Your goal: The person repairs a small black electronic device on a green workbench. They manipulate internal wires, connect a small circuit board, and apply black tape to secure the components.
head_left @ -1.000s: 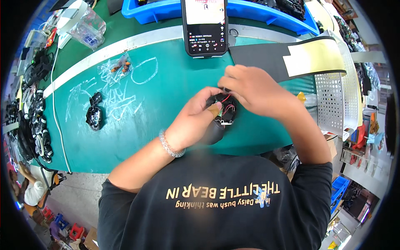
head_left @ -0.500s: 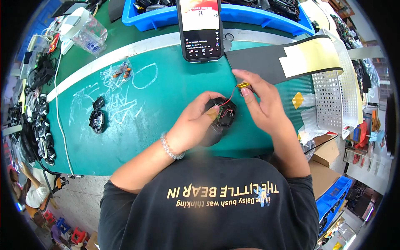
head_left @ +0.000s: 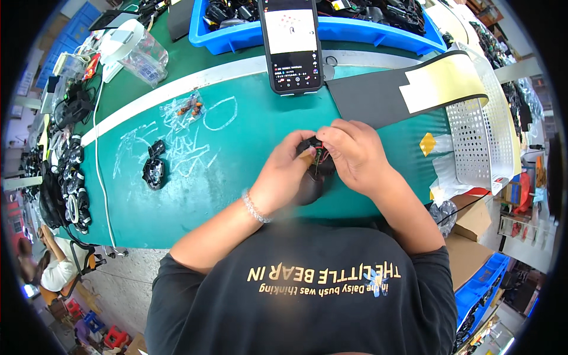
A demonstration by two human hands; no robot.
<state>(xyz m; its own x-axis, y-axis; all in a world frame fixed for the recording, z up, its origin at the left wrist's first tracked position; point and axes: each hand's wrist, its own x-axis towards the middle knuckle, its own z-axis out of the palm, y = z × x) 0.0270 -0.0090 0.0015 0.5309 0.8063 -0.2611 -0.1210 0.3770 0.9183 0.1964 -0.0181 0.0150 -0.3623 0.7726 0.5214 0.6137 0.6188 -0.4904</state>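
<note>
My left hand (head_left: 281, 171) is closed around an opened black plastic housing (head_left: 323, 168) above the front of the green table. A strip of green circuit board (head_left: 318, 158) and thin red wires show inside it. My right hand (head_left: 358, 157) is at the housing's upper right edge, thumb and fingers pinched together. Whatever is between those fingertips is hidden; the small yellow wired part is out of sight. Farther left on the table lies another black housing piece (head_left: 154, 173), its hollow side up, with a smaller black piece (head_left: 157, 148) at its top.
A phone (head_left: 293, 53) stands upright before a blue bin (head_left: 355, 34) full of black parts. Right of it lie a dark grey mat (head_left: 370, 94) and a white perforated basket (head_left: 467, 139). A clear bag with orange parts (head_left: 189, 109) and a white cable (head_left: 102, 171) lie left.
My right hand has moved left and down from beside the housing to its edge. The yellow wired part it held has gone out of view behind the fingers. The whole view has shifted slightly.
</note>
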